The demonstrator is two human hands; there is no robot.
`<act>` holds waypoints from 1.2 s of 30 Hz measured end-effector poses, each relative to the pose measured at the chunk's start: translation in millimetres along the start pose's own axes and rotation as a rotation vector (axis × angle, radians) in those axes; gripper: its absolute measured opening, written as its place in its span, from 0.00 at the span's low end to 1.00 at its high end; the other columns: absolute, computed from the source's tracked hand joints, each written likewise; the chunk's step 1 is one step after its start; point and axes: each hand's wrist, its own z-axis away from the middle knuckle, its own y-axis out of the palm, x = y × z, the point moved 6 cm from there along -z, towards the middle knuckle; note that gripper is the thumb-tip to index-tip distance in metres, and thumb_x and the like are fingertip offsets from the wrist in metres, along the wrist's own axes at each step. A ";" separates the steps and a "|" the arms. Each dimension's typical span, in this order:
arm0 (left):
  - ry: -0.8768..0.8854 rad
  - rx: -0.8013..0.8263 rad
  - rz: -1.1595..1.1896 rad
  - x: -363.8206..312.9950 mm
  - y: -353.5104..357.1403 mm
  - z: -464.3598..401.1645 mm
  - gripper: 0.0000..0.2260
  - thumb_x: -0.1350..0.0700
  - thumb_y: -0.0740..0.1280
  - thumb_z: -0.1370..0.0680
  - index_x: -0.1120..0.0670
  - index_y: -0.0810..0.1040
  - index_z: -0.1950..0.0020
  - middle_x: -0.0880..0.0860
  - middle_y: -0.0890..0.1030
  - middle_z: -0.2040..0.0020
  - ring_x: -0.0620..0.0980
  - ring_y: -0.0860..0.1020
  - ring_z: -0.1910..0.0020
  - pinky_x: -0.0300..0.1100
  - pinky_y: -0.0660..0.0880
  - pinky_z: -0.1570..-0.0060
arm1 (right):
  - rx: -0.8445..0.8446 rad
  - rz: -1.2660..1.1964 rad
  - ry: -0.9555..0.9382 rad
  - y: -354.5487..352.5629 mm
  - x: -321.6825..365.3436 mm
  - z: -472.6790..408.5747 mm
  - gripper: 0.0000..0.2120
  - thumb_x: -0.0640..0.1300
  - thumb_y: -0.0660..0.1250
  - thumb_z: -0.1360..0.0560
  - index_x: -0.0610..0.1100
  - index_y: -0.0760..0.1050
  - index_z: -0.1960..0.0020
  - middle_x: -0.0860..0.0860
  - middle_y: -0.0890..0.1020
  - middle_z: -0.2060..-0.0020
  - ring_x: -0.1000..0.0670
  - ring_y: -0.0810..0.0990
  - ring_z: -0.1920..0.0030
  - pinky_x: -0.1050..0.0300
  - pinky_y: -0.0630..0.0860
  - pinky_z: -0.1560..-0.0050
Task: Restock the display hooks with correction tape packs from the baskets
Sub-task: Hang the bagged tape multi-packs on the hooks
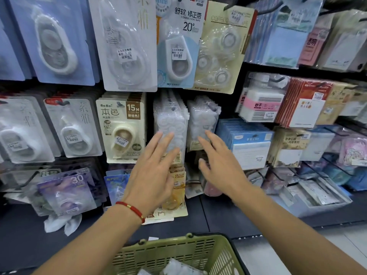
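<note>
Two rows of clear white correction tape packs hang on hooks in the middle of the display, a left stack [171,118] and a right stack [203,118]. My left hand [153,171], with a red bracelet at the wrist, has straight spread fingers whose tips reach the lower part of the left stack. Also spread and holding nothing, my right hand [220,165] has its fingertips at the bottom of the right stack. A green basket [198,249] sits below my arms with a few clear packs [174,266] inside.
Other carded correction tapes hang around: a beige 15M pack [121,128], a blue 20 pack [178,42], grey-blue cards at the left. Sticky notes and notepads [252,143] fill the hooks to the right. A dark shelf [218,211] runs below the display.
</note>
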 end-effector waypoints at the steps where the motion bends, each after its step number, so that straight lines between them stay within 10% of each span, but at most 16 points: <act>1: 0.017 0.038 -0.033 1.6 4.8 -2.1 0.31 0.65 0.71 0.27 0.59 0.74 0.24 0.59 0.59 0.15 0.59 0.52 0.15 0.54 0.57 0.18 | 0.019 0.039 0.020 7.2 -0.4 -11.3 0.31 0.43 0.65 0.18 0.44 0.61 0.17 0.44 0.57 0.17 0.43 0.58 0.18 0.45 0.69 0.27; 5: -0.002 0.181 -0.138 13.6 25.9 1.1 0.37 0.61 0.64 0.22 0.54 0.56 0.14 0.54 0.32 0.15 0.53 0.31 0.16 0.53 0.49 0.16 | 0.048 0.093 0.097 33.8 -7.4 -50.2 0.38 0.39 0.67 0.23 0.43 0.57 0.16 0.43 0.53 0.16 0.42 0.55 0.17 0.42 0.72 0.28; 12: 0.022 0.197 -0.144 19.1 31.2 6.1 0.38 0.62 0.63 0.24 0.53 0.57 0.14 0.54 0.31 0.16 0.53 0.30 0.17 0.54 0.52 0.17 | 0.158 0.036 0.165 57.2 -26.1 -107.3 0.44 0.33 0.66 0.24 0.46 0.50 0.14 0.44 0.47 0.15 0.41 0.56 0.17 0.42 0.74 0.29; 16: 0.041 0.164 -0.087 20.2 22.1 20.2 0.32 0.67 0.68 0.30 0.59 0.74 0.25 0.62 0.55 0.15 0.61 0.53 0.15 0.58 0.65 0.21 | 0.012 -0.183 0.228 52.0 -23.0 -84.5 0.30 0.33 0.62 0.22 0.43 0.67 0.20 0.42 0.67 0.21 0.38 0.73 0.28 0.45 0.76 0.34; 19: 0.095 0.216 -0.046 20.8 29.9 44.9 0.19 0.67 0.67 0.30 0.61 0.81 0.39 0.64 0.75 0.29 0.67 0.72 0.27 0.60 0.76 0.33 | -0.247 -0.333 0.301 45.2 -19.2 -20.9 0.15 0.39 0.63 0.22 0.45 0.82 0.39 0.48 0.84 0.45 0.45 0.82 0.46 0.50 0.78 0.46; 22: 0.074 0.504 0.031 29.0 55.6 92.1 0.17 0.63 0.66 0.25 0.56 0.80 0.36 0.55 0.77 0.34 0.59 0.73 0.32 0.54 0.74 0.37 | -0.318 -0.361 0.179 58.1 1.6 61.6 0.09 0.46 0.62 0.24 0.44 0.80 0.55 0.54 0.78 0.65 0.50 0.76 0.64 0.54 0.72 0.62; 26: 0.085 0.959 -0.056 46.4 99.9 179.4 0.17 0.58 0.63 0.20 0.50 0.78 0.32 0.50 0.73 0.30 0.53 0.72 0.30 0.49 0.74 0.37 | 0.359 -0.220 0.056 144.4 21.7 148.0 0.08 0.49 0.63 0.23 0.48 0.76 0.57 0.53 0.81 0.64 0.44 0.83 0.60 0.55 0.70 0.63; 30: -0.076 1.263 -0.096 60.5 139.4 250.7 0.21 0.60 0.64 0.20 0.50 0.76 0.27 0.53 0.74 0.26 0.56 0.71 0.26 0.48 0.71 0.31 | 1.012 -0.070 0.187 246.9 16.2 237.7 0.18 0.55 0.59 0.16 0.47 0.77 0.34 0.42 0.83 0.38 0.39 0.80 0.36 0.47 0.77 0.39; 36: -0.561 1.152 0.143 42.2 179.9 318.7 0.16 0.56 0.65 0.17 0.48 0.77 0.30 0.54 0.77 0.30 0.53 0.77 0.34 0.41 0.74 0.38 | 0.959 -0.562 0.831 322.2 39.8 295.5 0.32 0.57 0.67 0.17 0.36 0.67 0.23 0.39 0.76 0.28 0.40 0.76 0.29 0.53 0.72 0.34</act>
